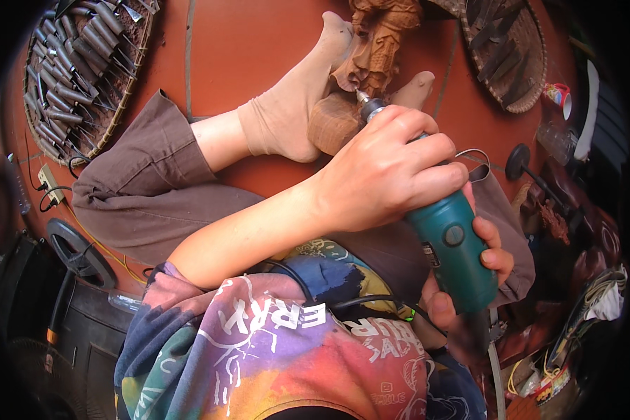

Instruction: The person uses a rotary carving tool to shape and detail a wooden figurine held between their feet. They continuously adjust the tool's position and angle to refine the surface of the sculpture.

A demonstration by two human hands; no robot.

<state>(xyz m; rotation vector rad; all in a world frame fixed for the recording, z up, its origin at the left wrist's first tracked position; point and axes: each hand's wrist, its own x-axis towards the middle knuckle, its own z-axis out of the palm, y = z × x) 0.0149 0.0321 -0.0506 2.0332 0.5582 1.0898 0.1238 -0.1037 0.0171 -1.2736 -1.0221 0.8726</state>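
Two hands hold one green rotary tool (451,234), whose metal bit (362,98) points at the lower part of a brown wooden carving (381,52). Its tip seems to meet the wood, though contact is hard to confirm. The left hand (392,164) has its fingers clamped around the tool's front; the right hand (495,257) has its fingers wrapped around the rear.

The carving lies on the red tiled floor (220,42), its far end reaching the upper edge of view. Its near end adjoins a rounded wooden block (334,122). A socked left foot (287,108) bounds it on the left, and the right foot (416,87) sits just right of it. Red floor stretches left from the carving toward a basket of handled tools (141,63); a narrower strip separates it from the right-hand basket (519,109). Folded legs (147,185) close off the carving's near side.
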